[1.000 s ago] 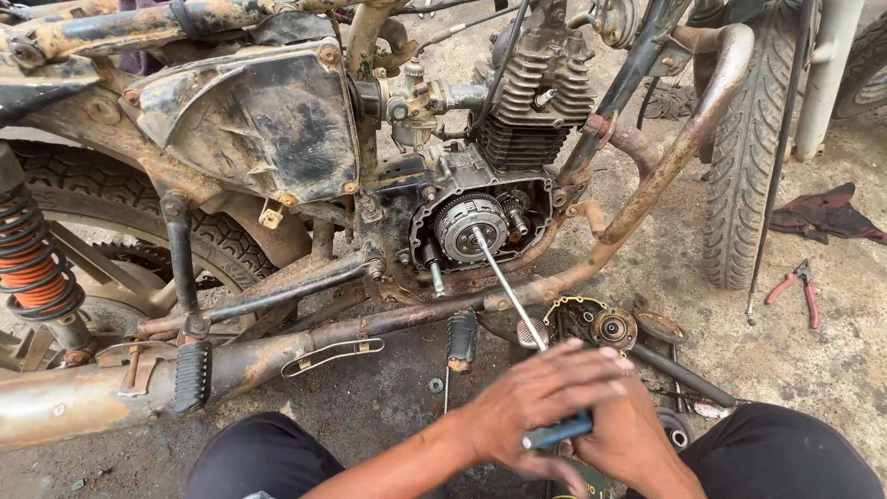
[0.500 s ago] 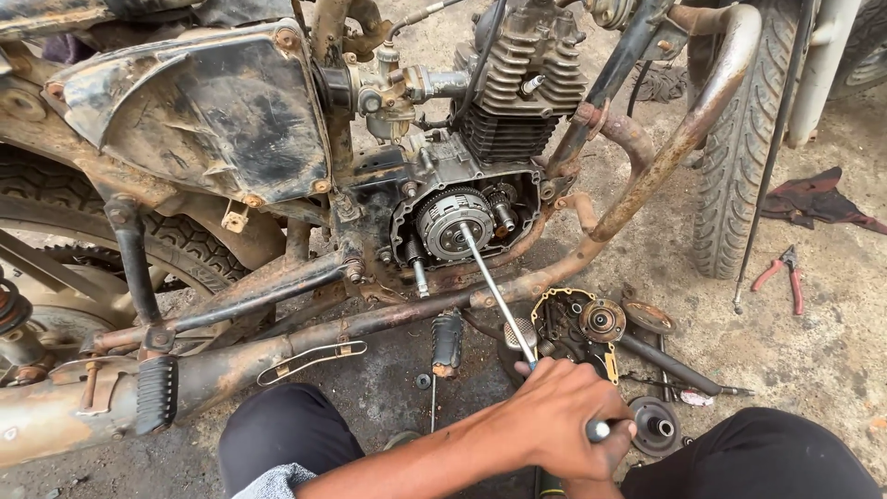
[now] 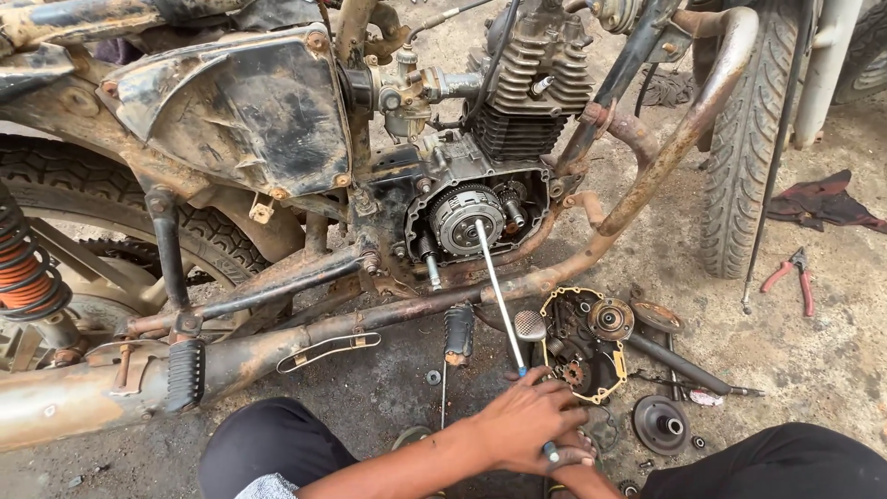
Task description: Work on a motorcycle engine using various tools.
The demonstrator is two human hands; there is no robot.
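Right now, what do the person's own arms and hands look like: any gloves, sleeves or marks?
Both hands are bare, with no gloves. The left hand and its forearm show no sleeve, watch or ring. The right hand is mostly hidden beneath it, so only part of its fingers and wrist show, also uncovered. Dark trousers cover the knees.

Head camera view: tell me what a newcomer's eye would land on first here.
The opened engine side at the middle of the rusty motorcycle frame draws the eye, with the round clutch bared. A long screwdriver runs from the clutch down to the two hands, left hand wrapped over the right hand, at the lower edge. To their right on the ground lie the removed engine cover and, farther right, red-handled pliers.
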